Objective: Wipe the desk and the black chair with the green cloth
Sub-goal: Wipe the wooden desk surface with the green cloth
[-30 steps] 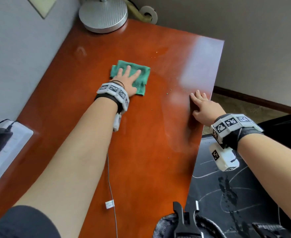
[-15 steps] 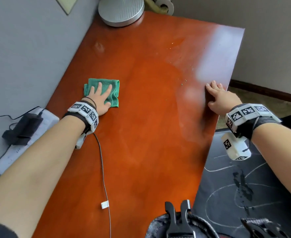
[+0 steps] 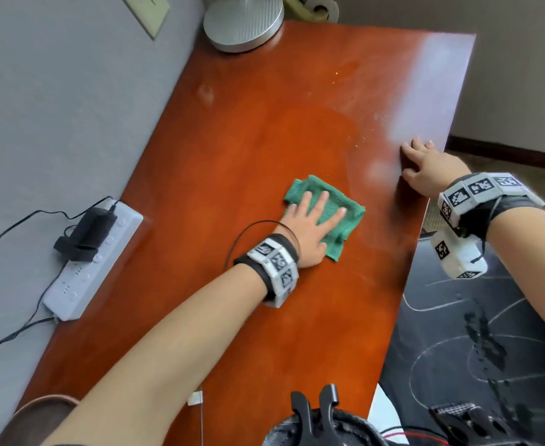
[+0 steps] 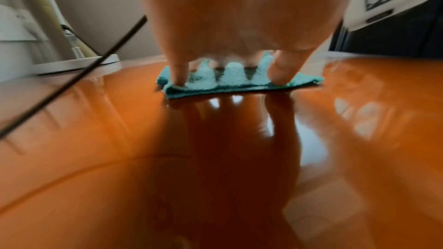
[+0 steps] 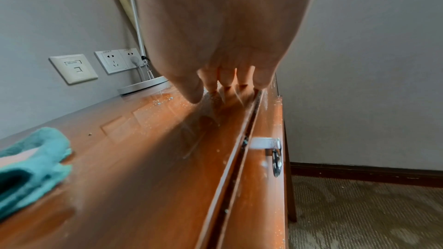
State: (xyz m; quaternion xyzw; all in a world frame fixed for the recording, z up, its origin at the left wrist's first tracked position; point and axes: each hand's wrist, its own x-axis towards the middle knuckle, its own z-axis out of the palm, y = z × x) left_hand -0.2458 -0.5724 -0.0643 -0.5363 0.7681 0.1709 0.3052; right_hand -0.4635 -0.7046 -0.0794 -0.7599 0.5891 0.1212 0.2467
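The green cloth [image 3: 332,214] lies folded on the red-brown desk [image 3: 264,123], near its middle. My left hand [image 3: 309,220] presses flat on the cloth with straight, spread fingers; in the left wrist view the fingertips [image 4: 179,75] push down into the cloth [image 4: 239,82]. My right hand [image 3: 425,165] rests flat on the desk's right edge, fingers straight, holding nothing; the right wrist view shows its fingertips [image 5: 225,80] on the dusty desk [image 5: 143,158], with the cloth [image 5: 31,166] at the far left. The black chair [image 3: 490,349] stands to the right of the desk.
A round silver lamp base [image 3: 243,20] stands at the desk's far end. A white power strip [image 3: 94,262] with a black adapter lies at the left edge against the grey wall. A thin cable [image 3: 202,420] lies on the near desk. Crumbs [image 3: 358,144] dot the far right area.
My left hand has slid the cloth from the desk's left side, near the wall, rightward to the middle. The right hand has stayed on the right edge.
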